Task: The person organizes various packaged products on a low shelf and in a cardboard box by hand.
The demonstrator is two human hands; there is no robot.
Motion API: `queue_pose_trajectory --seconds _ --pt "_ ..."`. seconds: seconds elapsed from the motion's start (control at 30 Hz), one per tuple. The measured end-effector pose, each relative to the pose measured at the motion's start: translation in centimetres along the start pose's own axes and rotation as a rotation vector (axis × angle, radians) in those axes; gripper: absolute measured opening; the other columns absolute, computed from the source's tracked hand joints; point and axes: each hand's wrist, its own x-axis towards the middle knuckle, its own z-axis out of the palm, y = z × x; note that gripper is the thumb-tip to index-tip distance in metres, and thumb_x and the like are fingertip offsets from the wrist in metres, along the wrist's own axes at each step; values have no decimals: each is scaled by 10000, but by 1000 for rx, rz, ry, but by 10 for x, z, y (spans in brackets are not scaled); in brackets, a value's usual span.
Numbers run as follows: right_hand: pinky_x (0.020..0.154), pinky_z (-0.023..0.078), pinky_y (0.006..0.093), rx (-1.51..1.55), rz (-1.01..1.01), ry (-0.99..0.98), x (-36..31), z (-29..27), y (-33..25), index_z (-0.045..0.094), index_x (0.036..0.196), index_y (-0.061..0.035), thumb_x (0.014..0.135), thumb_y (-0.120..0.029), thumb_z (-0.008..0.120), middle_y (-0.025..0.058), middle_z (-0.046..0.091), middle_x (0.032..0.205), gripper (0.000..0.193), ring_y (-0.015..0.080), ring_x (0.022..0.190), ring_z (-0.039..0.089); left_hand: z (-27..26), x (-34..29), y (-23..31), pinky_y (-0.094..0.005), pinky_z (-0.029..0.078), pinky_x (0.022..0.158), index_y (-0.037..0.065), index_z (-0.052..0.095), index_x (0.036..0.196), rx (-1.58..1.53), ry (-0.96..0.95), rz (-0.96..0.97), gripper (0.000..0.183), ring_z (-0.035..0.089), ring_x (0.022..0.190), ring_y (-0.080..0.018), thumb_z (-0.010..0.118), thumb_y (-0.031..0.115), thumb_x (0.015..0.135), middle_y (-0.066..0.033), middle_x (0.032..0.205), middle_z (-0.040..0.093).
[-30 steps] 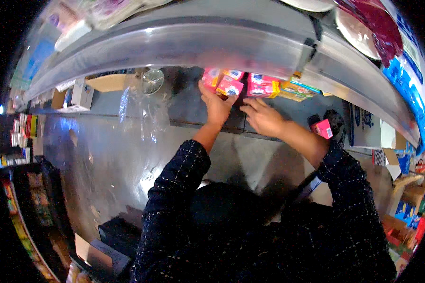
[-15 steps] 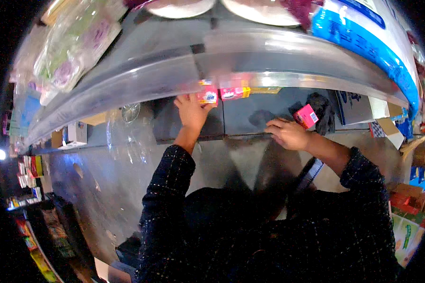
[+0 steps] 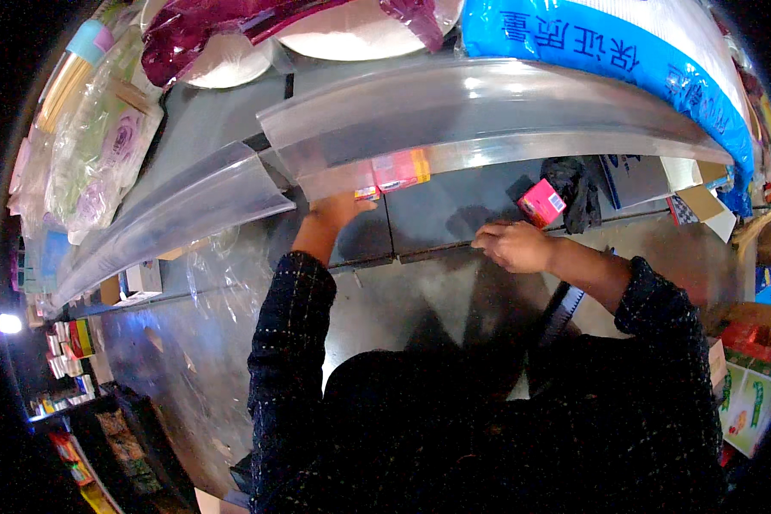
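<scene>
Under the clear plastic shelf strip (image 3: 488,128), my left hand (image 3: 334,212) is closed around a small pink-and-yellow box (image 3: 367,194); the strip blurs its fingertips. A larger pink box (image 3: 400,170) with a yellow end shows through the plastic just right of it. My right hand (image 3: 516,247) hovers by the dark shelf's (image 3: 437,214) front edge. Its fingers are curled together, so anything inside them is hidden. Behind its wrist, another pink box (image 3: 542,203) with a white label lies tilted against a crumpled black plastic bag (image 3: 578,193).
Overhead, a blue-and-white package (image 3: 574,34) and white bowls in dark red wrapping (image 3: 351,30) sit on the upper shelf. Plastic-wrapped goods (image 3: 111,137) fill the left. Opened cartons (image 3: 642,182) stand right of the black bag. A second clear strip (image 3: 188,206) slants down on the left.
The view has shifted. The left strip now hangs apart from the right one, with a gap between them. My left hand has moved left and lower; my right hand stays near the shelf edge.
</scene>
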Motion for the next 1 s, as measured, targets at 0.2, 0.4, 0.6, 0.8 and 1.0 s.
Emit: queue_pose_trajectory --seconds 0.2,0.4,0.6,0.8,1.0 --pt "676 533 443 -26 -54 -96 11 -7 -8 503 1161 -86 798 -176 549 120 548 1019 377 323 874 607 10 4 -32 -444 338 1007 135 567 1200 -162 -19 112 706 461 1181 -344 743 490 616 -152 1255 527" --pt "714 523 401 -1 80 -75 -5 -5 0 532 1112 -91 781 -146 564 95 568 1014 338 292 941 585 -37 -16 -17 -438 456 853 112 645 1035 -320 -238 -48 520 590 945 -308 662 536 735 -134 1026 631" --pt "720 521 429 -53 -2 -150 6 -5 -12 527 1124 -82 795 -162 550 128 575 1021 339 322 919 597 11 4 -23 -447 487 783 117 650 989 -18 240 -110 446 619 850 -295 623 507 775 -105 942 652" --pt "758 519 458 9 47 -146 1 -11 -6 516 1147 -54 765 -144 553 164 583 1043 395 348 947 591 -27 -22 -9 -455 485 785 126 639 1018 -107 -21 -58 409 620 862 -303 604 466 794 -97 951 654" --pt "773 512 462 -22 19 -195 6 -13 -20 511 1165 -74 763 -142 554 152 585 1036 410 337 996 574 -4 -2 -24 -464 484 786 135 628 1047 29 178 -128 375 621 875 -311 585 425 813 -89 959 656"
